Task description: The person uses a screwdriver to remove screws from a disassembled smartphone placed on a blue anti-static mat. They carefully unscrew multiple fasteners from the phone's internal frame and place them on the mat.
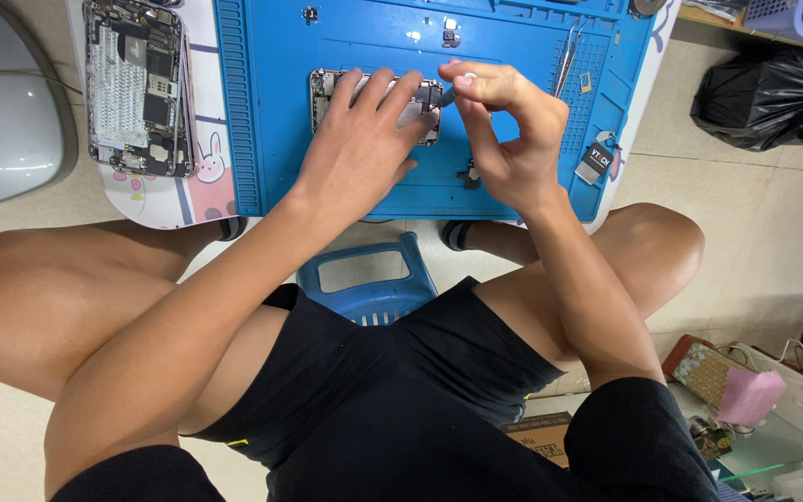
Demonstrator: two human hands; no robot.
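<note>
My left hand (360, 139) lies flat, fingers spread, pressing the opened phone (375, 104) onto the blue mat (327, 37). My right hand (504, 130) pinches a screwdriver (450, 93), its tip at the phone's right edge. A second opened phone (137, 85) lies well left; tweezers (564, 60) rest right.

That ridged blue rubbery work mat (262, 112) looks matt; the opened phone's bare metal frame (322, 93) is dull, and the black plastic bag (773, 98) crinkly-glossy.

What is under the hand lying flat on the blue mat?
An opened phone lies under the left hand, on the blue mat. Only its edges show; its middle is covered.
</note>
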